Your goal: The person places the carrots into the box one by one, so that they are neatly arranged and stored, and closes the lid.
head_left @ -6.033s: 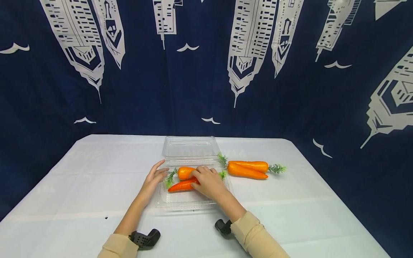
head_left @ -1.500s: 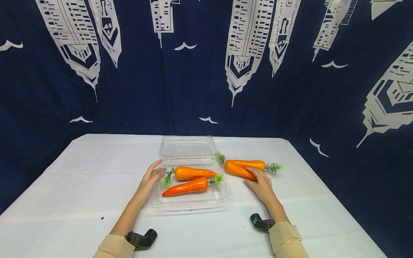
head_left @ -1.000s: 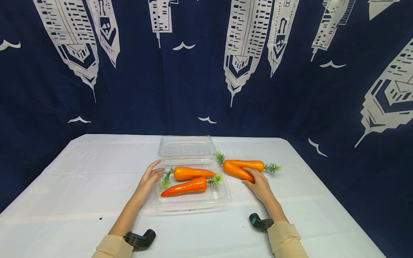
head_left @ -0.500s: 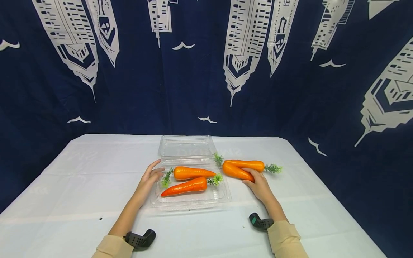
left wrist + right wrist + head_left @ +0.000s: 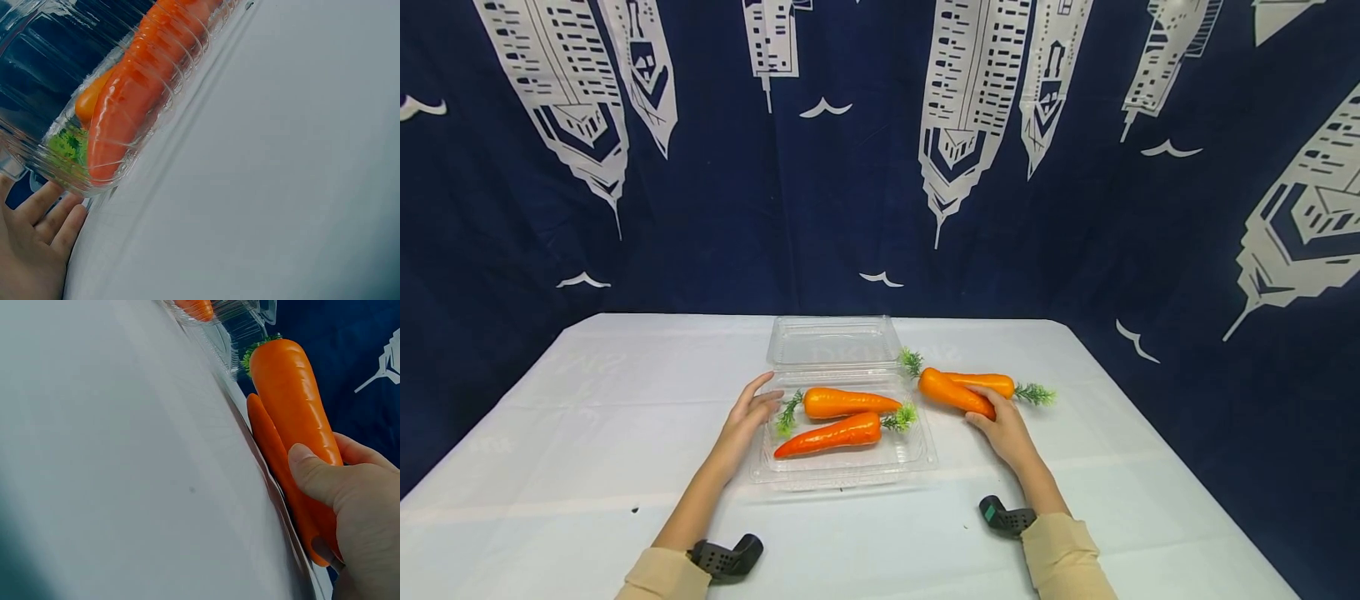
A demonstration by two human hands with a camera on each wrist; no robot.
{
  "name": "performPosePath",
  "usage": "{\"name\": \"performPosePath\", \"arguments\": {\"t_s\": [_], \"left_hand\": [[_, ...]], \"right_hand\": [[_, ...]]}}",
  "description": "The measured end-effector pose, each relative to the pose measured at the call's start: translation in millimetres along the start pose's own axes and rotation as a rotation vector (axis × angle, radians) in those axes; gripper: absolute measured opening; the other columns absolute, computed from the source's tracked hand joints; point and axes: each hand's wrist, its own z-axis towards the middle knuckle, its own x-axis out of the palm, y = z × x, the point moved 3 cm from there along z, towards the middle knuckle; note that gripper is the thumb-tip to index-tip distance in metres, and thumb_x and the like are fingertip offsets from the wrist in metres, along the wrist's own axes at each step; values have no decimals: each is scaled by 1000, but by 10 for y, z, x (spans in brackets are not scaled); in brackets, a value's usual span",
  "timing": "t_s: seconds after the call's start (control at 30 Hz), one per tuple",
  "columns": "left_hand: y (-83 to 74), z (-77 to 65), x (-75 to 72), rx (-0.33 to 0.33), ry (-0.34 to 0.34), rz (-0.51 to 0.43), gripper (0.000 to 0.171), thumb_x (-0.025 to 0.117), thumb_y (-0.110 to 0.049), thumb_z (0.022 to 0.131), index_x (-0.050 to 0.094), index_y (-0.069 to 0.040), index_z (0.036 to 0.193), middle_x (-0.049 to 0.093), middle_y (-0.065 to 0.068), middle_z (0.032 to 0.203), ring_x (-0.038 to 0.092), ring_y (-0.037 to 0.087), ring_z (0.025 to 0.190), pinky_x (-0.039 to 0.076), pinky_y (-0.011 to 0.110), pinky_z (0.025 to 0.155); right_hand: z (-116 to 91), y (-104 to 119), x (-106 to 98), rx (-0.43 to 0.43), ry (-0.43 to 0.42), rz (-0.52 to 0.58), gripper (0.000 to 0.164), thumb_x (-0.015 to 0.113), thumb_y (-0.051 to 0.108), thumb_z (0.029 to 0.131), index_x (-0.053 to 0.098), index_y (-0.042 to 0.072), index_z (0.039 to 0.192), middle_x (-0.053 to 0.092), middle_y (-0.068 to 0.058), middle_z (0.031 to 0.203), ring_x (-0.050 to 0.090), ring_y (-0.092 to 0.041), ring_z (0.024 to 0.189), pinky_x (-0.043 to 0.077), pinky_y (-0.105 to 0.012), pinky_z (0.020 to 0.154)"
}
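Observation:
My right hand (image 5: 1009, 435) pinches an orange carrot (image 5: 951, 392) near its narrow end, thumb along the near side in the right wrist view. The carrot's thick leafy end points left and is tilted up. Behind and below it a second carrot (image 5: 1003, 383) lies on the table, leaves to the right. My left hand (image 5: 745, 427), fingers loosely extended, rests against the left side of a clear plastic container (image 5: 917, 461). Inside the container lie an orange carrot (image 5: 850, 403) and a redder carrot (image 5: 831, 436), their leafy ends facing opposite ways.
The container's hinged clear lid (image 5: 835, 342) lies folded back behind it, near the far edge of the white-covered table (image 5: 625, 433). A dark blue curtain (image 5: 850, 192) with white building prints hangs behind. A small dark speck (image 5: 635, 510) is on the cloth at left.
My right hand has let go of the redder carrot in the container, moved right, and gripped a carrot from the pair; its leafy end has just risen. My left hand has stayed by the container.

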Motion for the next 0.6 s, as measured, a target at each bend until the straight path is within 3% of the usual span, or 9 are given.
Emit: {"name": "performPosePath", "arguments": {"t_s": [0.6], "left_hand": [[6,1,5,5,2,14,52,42,-19,93,25,-21,142,44,18,137,43,32,125,30,44,104]], "right_hand": [[45,74,-173,33,-57,20,44,61,12,85,49,12,128,48,-16,132,38,-35,117,30,-53,100]]}}
